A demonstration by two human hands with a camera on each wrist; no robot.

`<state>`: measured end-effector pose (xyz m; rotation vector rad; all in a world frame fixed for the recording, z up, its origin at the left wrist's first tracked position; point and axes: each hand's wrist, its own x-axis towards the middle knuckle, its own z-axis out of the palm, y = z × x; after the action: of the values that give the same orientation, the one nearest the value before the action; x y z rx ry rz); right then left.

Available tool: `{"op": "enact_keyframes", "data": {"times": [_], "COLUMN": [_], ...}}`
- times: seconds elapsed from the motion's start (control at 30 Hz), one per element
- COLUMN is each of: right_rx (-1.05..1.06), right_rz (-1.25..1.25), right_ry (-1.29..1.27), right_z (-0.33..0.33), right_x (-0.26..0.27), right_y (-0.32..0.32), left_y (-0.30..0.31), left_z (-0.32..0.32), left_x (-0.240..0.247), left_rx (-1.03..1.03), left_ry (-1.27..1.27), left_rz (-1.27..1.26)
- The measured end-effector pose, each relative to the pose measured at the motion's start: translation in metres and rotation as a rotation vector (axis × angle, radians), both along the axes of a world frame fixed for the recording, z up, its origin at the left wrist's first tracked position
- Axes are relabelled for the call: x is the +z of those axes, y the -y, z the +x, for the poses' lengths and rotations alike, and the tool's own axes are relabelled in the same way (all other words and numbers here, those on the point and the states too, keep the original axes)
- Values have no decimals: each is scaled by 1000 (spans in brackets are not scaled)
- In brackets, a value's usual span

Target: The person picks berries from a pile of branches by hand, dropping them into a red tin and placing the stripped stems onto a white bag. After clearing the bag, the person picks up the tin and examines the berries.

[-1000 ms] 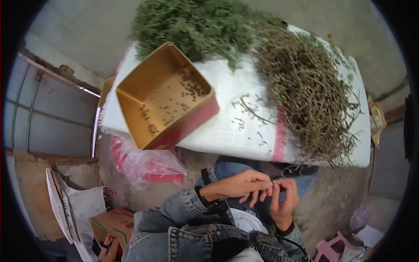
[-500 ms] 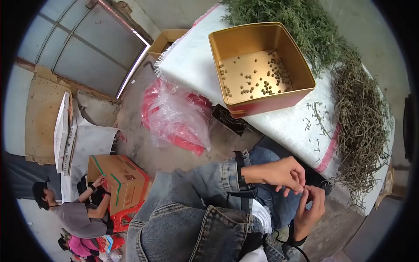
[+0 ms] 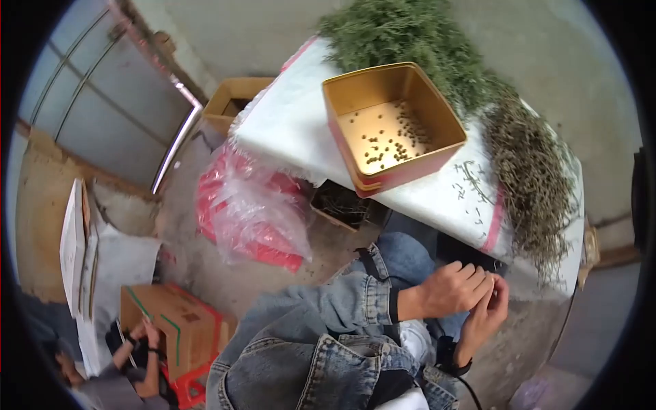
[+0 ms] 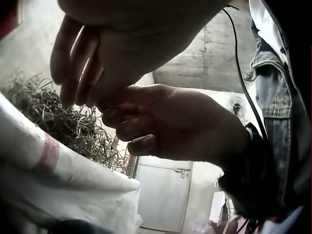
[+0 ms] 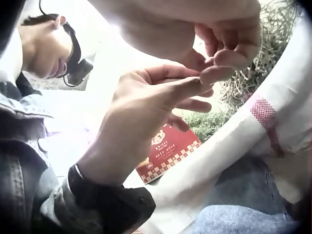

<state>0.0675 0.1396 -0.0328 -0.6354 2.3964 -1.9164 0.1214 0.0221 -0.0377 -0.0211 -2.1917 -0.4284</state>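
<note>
My left hand (image 3: 447, 290) and right hand (image 3: 485, 314) meet in front of my lap, just beyond the cloth's near edge. Thumbs and fingertips press close together. In the right wrist view the left hand (image 5: 136, 107) reaches in from below, index finger and thumb tips touching the right fingers. The left wrist view shows the right hand (image 4: 180, 122) with its fingers curled inward. Whatever lies between the fingertips is hidden. Beyond the hands, a square tin (image 3: 394, 179), gold inside and red outside, holds scattered small brown pellets.
A white woven cloth (image 3: 287, 140) covers the table, bearing leafy green sprigs (image 3: 403, 34) and tangled brown stems (image 3: 529, 178). Bits of stem (image 3: 471, 181) lie between. Below stand a plastic-wrapped red bundle (image 3: 253, 212) and a dark box (image 3: 342, 205). Another person handles a carton (image 3: 181, 328).
The head view has swung left, then partly back, bringing the carton and another person into view. My hands stay together; the left fingers now curl more closely over the right fingertips.
</note>
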Motion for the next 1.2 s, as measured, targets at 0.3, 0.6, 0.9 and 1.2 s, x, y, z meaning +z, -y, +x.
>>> {"op": "enact_keyframes", "data": {"times": [0.3,0.6,0.9,1.2], "right_rx": [280,342,233,59], "right_rz": [493,383,510,506], "right_ry": [-449,-688,-586,-796], "right_z": [9,-46,-57,-33], "right_x": [70,98,99,103], "right_y": [3,47,46,50], "left_y": [44,159,162,167], "left_z": [42,35,33,33], "left_x": [50,79,64,54], "left_rx": [-5,671,788,672], "left_ry": [22,-428,66,-190], "left_rz": [-461,-228,64,29]}}
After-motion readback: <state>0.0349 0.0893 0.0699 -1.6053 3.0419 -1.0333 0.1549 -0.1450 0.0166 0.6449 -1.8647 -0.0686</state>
